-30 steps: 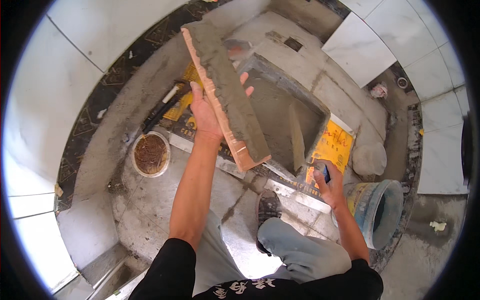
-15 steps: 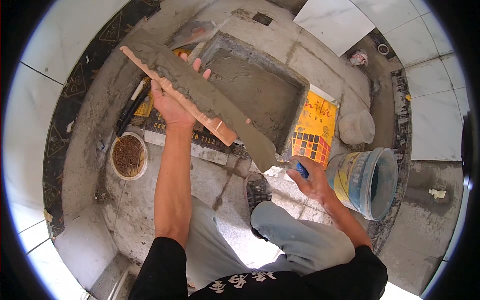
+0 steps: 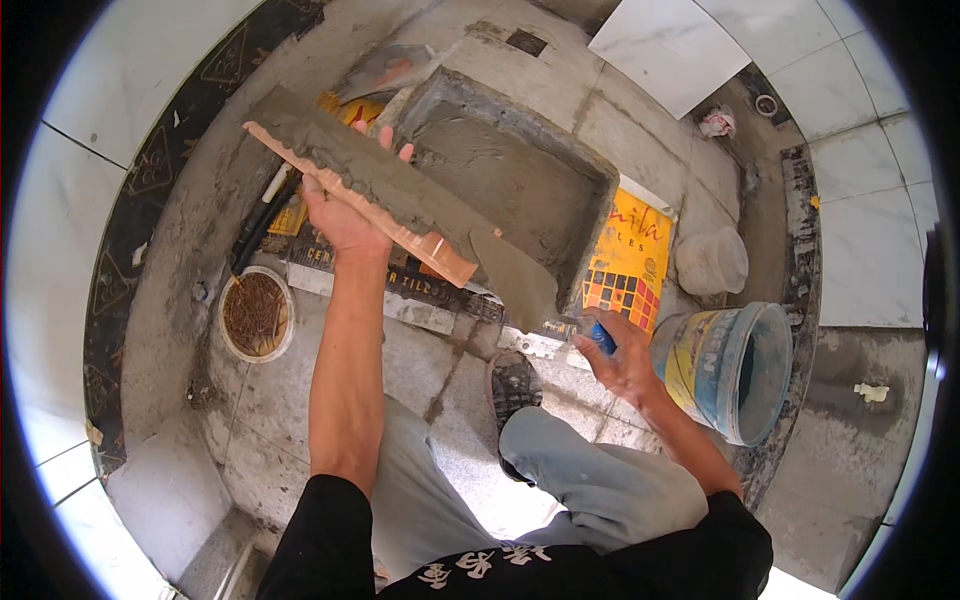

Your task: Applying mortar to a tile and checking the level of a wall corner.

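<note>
My left hand (image 3: pixel 345 218) supports a long, narrow strip of tile (image 3: pixel 340 198) from below, fingers showing past its far edge. Grey wet mortar (image 3: pixel 375 175) coats the strip's upper face, leaving a ragged pinkish edge bare on the near side. By its blue handle, my right hand (image 3: pixel 622 355) grips a trowel (image 3: pixel 515 285). The trowel's mortar-smeared blade lies at the strip's right end; whether it touches the strip is hard to tell. Behind both hands stands a rectangular tub (image 3: pixel 535 120) with wet mortar inside.
To the right are a yellow tile box (image 3: pixel 625 245), a pale plastic container (image 3: pixel 712 258) and a tilted bucket (image 3: pixel 765 375). A round tub (image 3: pixel 288 325) of brown, nail-like bits sits at left. A white marbled tile (image 3: pixel 668 52) lies at the back right.
The strip in my left hand has tilted slightly flatter, its right end rising a little. The trowel blade has shifted slightly at that end, with both hands keeping their holds.
</note>
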The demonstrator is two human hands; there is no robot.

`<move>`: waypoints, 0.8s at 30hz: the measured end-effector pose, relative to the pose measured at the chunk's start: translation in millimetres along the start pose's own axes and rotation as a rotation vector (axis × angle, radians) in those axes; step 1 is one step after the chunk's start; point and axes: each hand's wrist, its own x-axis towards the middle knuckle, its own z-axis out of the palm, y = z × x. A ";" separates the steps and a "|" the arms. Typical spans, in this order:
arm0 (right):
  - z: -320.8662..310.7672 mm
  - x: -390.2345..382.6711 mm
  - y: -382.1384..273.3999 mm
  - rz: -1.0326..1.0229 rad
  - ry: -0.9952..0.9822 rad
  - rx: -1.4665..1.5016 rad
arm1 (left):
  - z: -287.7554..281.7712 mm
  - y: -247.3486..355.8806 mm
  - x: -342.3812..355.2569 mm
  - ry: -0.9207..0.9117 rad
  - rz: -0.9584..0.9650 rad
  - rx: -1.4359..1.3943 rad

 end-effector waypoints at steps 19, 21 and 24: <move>-86.2 73.0 -101.4 -0.305 -0.061 -0.490 | -8.7 -11.0 -4.9 -0.048 -0.130 0.122; -86.0 75.5 -104.1 -0.300 -0.085 -0.537 | -9.4 -10.9 -3.9 -0.056 -0.115 0.124; -86.9 73.0 -102.2 -0.289 -0.164 -0.593 | -14.0 -9.6 -2.7 -0.024 -0.097 0.112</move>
